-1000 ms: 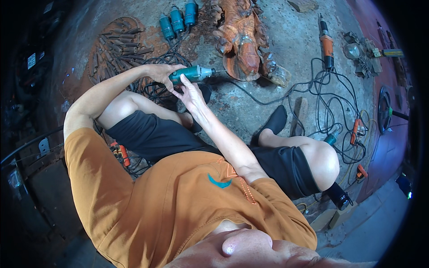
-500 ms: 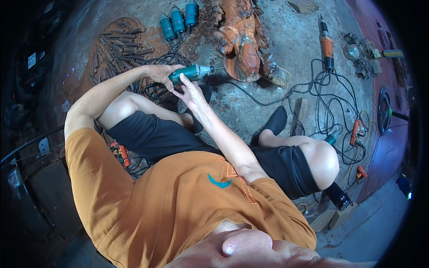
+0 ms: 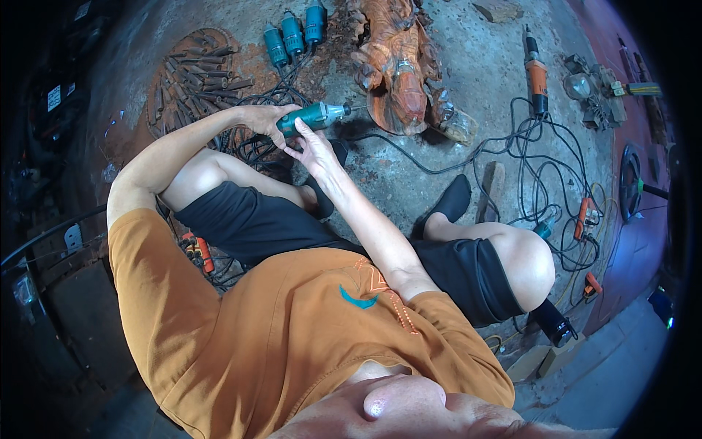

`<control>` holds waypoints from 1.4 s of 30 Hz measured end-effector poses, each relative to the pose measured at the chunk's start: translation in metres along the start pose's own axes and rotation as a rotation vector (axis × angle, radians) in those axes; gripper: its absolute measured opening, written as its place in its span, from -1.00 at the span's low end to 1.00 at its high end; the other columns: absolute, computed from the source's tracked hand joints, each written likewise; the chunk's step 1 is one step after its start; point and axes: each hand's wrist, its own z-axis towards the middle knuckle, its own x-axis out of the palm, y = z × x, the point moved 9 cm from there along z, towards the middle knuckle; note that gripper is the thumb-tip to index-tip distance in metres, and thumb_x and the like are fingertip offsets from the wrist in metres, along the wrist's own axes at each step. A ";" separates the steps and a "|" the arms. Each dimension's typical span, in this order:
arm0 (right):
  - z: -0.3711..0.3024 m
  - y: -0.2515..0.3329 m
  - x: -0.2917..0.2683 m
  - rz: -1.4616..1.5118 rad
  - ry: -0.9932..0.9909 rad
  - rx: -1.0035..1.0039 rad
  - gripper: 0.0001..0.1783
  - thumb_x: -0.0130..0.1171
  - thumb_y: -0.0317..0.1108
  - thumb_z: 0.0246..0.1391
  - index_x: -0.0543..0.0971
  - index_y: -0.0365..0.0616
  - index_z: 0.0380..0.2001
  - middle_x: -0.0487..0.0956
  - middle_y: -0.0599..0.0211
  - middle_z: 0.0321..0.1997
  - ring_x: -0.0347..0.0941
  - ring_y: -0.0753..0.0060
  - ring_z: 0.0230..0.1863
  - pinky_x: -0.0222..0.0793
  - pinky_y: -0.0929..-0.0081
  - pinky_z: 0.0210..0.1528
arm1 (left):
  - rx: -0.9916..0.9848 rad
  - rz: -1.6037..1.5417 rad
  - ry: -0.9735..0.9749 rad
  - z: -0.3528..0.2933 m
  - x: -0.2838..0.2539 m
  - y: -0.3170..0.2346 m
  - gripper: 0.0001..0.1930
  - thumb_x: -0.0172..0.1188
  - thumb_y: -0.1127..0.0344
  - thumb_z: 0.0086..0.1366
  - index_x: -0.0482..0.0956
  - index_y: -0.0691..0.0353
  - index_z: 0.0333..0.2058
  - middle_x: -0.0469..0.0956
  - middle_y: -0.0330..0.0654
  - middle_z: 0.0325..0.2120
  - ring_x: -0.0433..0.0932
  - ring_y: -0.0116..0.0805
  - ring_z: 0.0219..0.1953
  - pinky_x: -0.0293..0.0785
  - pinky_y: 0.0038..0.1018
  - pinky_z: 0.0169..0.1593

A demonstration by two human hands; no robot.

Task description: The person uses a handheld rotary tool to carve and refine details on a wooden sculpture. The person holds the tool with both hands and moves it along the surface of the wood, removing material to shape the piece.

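Note:
A green die grinder [image 3: 316, 116] lies sideways between my hands, its silver nose toward the right. My left hand [image 3: 263, 121] is wrapped round its rear end. From below, my right hand [image 3: 313, 150] grips the body, thumb along the near side. A thin bit [image 3: 359, 108] sticks out of the collet and reaches the near left edge of a reddish-brown wood carving [image 3: 406, 99]; whether it touches the wood, I cannot tell. The carving lies on the floor beyond my feet.
Several green power tools [image 3: 292, 33] stand at the far left, beside a pile of long dark bits [image 3: 197, 77]. An orange-and-black grinder [image 3: 537, 77] lies at right among tangled black cords [image 3: 523, 146]. A wooden strip [image 3: 493, 192] sits near my right foot [image 3: 450, 199].
The grinder's nose has tilted slightly away from me, its bit still by the carving's edge. Both hands keep their hold.

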 end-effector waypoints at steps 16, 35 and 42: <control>-0.003 0.009 0.007 -0.014 -0.016 -0.013 -0.16 0.42 -0.07 0.07 0.17 0.15 0.31 0.30 0.27 0.28 0.20 0.19 0.33 0.31 -0.10 0.16 | 0.012 0.009 -0.020 0.004 -0.005 0.006 0.12 0.51 0.14 -0.12 0.05 0.16 0.39 0.32 0.06 0.18 0.25 0.00 0.30 0.22 -0.15 0.33; 0.022 0.030 -0.001 -0.024 -0.010 0.009 -0.22 0.45 -0.08 0.04 0.24 0.08 0.22 0.39 0.30 0.19 0.34 0.25 0.19 0.45 -0.04 0.08 | 0.016 -0.038 -0.056 0.019 -0.022 0.005 0.10 0.56 0.07 -0.11 0.11 0.24 0.35 0.30 0.02 0.19 0.27 -0.08 0.27 0.24 -0.20 0.31; 0.015 0.028 0.001 -0.034 -0.012 0.018 -0.26 0.45 -0.07 0.04 0.29 0.07 0.19 0.41 0.30 0.17 0.34 0.25 0.18 0.45 0.00 0.06 | 0.044 -0.018 -0.031 0.019 -0.018 0.005 0.10 0.56 0.04 -0.12 0.11 0.24 0.34 0.29 0.02 0.18 0.26 -0.09 0.28 0.23 -0.20 0.31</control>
